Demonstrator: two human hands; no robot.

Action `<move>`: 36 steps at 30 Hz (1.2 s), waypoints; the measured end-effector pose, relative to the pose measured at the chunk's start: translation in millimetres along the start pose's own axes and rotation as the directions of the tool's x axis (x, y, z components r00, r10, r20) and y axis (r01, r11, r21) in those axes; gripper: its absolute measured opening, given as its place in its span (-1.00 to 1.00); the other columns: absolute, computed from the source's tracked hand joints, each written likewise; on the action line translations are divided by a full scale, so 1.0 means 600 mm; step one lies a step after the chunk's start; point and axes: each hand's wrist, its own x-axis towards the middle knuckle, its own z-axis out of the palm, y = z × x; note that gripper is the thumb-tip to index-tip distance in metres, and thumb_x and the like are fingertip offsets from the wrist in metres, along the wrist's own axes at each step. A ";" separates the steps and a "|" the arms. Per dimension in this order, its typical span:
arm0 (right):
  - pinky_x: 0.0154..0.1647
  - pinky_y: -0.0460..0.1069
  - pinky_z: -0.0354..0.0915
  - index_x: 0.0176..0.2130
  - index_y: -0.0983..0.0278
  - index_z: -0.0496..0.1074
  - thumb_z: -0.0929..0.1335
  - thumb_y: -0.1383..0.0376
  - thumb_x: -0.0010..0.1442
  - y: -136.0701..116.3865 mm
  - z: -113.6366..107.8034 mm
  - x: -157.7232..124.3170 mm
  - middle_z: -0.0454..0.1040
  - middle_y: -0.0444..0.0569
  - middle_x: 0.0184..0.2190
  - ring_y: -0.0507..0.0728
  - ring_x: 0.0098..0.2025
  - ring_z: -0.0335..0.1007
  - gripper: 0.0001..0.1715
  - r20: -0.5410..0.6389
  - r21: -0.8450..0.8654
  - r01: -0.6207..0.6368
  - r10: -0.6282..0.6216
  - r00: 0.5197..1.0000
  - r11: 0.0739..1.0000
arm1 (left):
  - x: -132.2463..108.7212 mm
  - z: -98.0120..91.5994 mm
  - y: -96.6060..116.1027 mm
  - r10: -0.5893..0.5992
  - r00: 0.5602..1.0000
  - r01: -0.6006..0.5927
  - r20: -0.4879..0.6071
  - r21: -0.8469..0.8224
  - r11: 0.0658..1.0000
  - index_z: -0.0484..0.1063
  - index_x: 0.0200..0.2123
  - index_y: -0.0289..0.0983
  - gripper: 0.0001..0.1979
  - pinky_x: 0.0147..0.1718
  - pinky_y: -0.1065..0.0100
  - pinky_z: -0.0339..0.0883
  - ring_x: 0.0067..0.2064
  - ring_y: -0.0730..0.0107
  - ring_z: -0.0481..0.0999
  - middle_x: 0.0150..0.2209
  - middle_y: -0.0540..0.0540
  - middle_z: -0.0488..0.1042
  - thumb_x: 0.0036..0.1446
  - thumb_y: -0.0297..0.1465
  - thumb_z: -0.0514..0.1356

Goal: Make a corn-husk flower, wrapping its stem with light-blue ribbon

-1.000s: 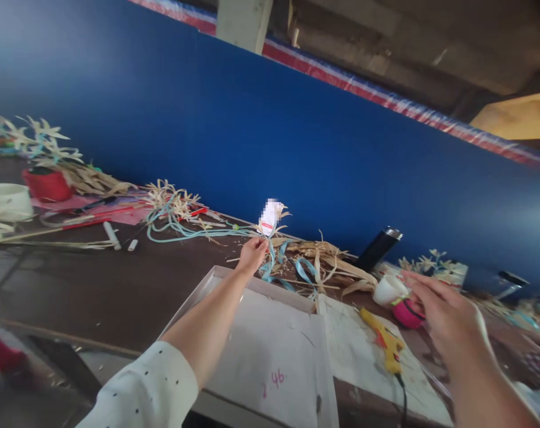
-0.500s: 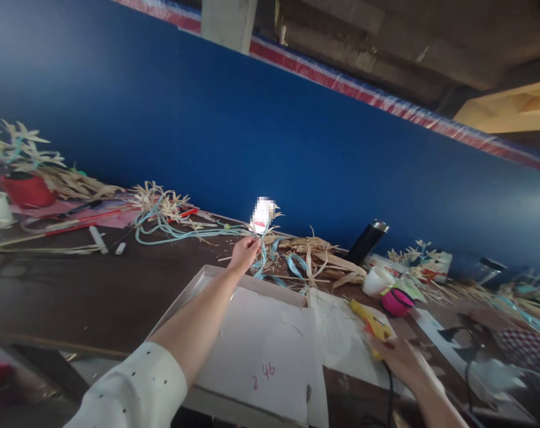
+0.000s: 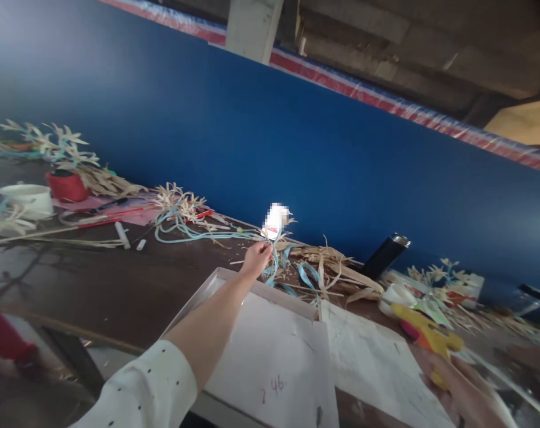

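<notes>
My left hand reaches out over the far edge of the white box lid. Its fingers are pinched on a light blue strip, with pale husk tips showing above them near a blurred-out white patch. In my right hand, at the lower right, is a yellow glue gun, its nose towards the far left. The gun is raised above a white paper sheet. Blue strip loops and dry corn husks lie just right of my left hand.
A black thermos leans near the blue wall. A white cup stands before it. To the left lie blue cords, husk flowers, a red pot and a white bowl.
My right hand has lifted the glue gun off the paper area and moved right and nearer. My left hand keeps its pinch. The view has shifted slightly.
</notes>
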 end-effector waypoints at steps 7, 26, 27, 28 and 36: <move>-0.82 -0.21 0.08 -0.33 0.27 0.44 0.53 0.22 -0.36 -0.170 0.142 -0.022 0.43 -0.02 -0.50 0.02 -0.59 0.31 -0.50 0.228 0.239 0.089 -0.145 0.963 0.967 | 0.011 -0.001 -0.002 -0.032 0.999 0.028 -0.036 -0.088 0.996 0.33 -0.52 -0.32 -0.73 -0.69 0.53 -0.03 -0.69 0.66 0.12 -0.62 0.04 0.32 -0.03 -0.21 0.11; -0.75 -0.18 -0.03 -0.38 0.33 0.43 0.46 0.18 -0.12 -0.149 0.456 -0.114 0.16 -0.25 -0.71 -0.09 -0.67 0.06 -0.68 0.668 0.481 -0.184 -0.223 0.710 0.857 | 0.057 -0.027 -0.016 0.020 0.950 -0.055 -0.312 -0.102 0.993 0.33 -0.56 -0.32 -0.75 -0.62 0.52 0.03 -0.63 0.62 0.14 -0.63 0.04 0.31 -0.02 -0.25 0.09; -0.74 -0.18 -0.02 -0.39 0.32 0.42 0.46 0.19 -0.12 -0.147 0.454 -0.113 0.15 -0.26 -0.71 -0.09 -0.67 0.06 -0.70 0.669 0.489 -0.193 -0.225 0.708 0.850 | 0.056 -0.026 -0.017 0.025 0.951 -0.056 -0.309 -0.091 0.994 0.33 -0.56 -0.32 -0.75 -0.61 0.52 0.03 -0.63 0.62 0.14 -0.62 0.04 0.31 -0.01 -0.25 0.08; -0.74 -0.18 -0.03 -0.40 0.31 0.41 0.45 0.20 -0.11 -0.147 0.453 -0.112 0.14 -0.26 -0.70 -0.09 -0.66 0.06 -0.72 0.669 0.496 -0.201 -0.224 0.708 0.845 | 0.056 -0.026 -0.017 0.032 0.952 -0.059 -0.306 -0.080 0.995 0.33 -0.56 -0.32 -0.75 -0.60 0.52 0.03 -0.63 0.62 0.14 -0.62 0.04 0.31 -0.01 -0.25 0.08; -0.68 -0.11 -0.05 -0.64 0.26 0.19 0.44 0.16 -0.07 -0.146 0.456 -0.116 0.15 -0.23 -0.74 -0.05 -0.66 0.03 -0.60 0.641 0.437 -0.064 -0.260 0.722 0.897 | 0.049 -0.029 -0.009 0.040 0.953 -0.043 -0.300 -0.003 0.999 0.33 -0.56 -0.32 -0.74 -0.61 0.51 0.00 -0.62 0.60 0.13 -0.66 0.05 0.26 0.00 -0.24 0.07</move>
